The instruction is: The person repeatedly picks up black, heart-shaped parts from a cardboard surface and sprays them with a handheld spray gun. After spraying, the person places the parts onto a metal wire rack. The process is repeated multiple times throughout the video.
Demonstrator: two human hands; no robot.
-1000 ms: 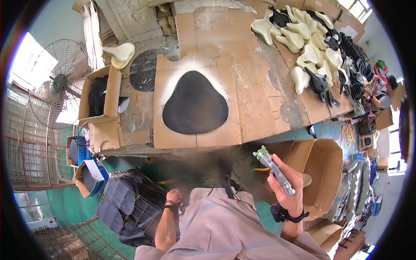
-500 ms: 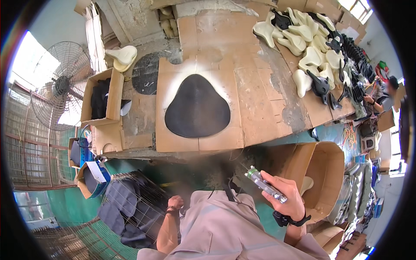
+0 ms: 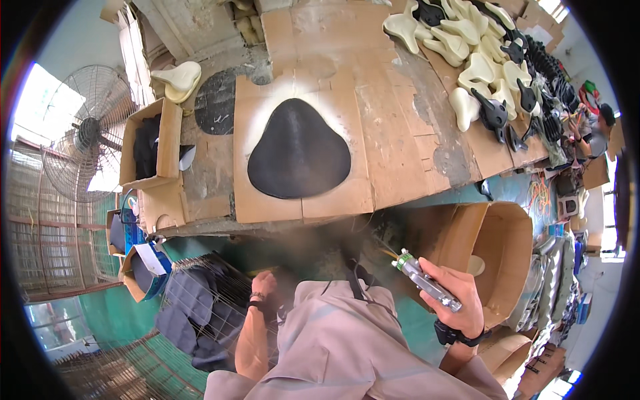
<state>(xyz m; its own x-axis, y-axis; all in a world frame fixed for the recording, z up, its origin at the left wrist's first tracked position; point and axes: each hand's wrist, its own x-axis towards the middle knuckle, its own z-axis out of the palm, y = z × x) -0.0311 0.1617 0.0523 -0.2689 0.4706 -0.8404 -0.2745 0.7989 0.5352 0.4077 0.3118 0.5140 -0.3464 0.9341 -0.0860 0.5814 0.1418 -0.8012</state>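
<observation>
- The person's right grip [image 3: 459,299] is closed around a slim silver metal hand tool with a green-ringed end [image 3: 430,281], opened only as wide as the tool's body.
- The green-ringed end points up and to the left, in the air in front of the counter [image 3: 451,161], apart from everything on it.
- Good handling here probably calls for a relaxed wrist, an even pace and a constant gap between tool and work.
- The left grip [image 3: 264,283] hangs low beside the wire mesh rack of dark grey fabric pieces [image 3: 187,293]; its fingers look curled, but whether it holds anything cannot be told.
- Ahead, the smooth black rounded-triangular cover [image 3: 300,150] lies flat on a brown cardboard sheet [image 3: 360,190], pale haze around its upper edges.
- Farther right, cream saddle-shaped pads [image 3: 463,110] are heaped up.
</observation>
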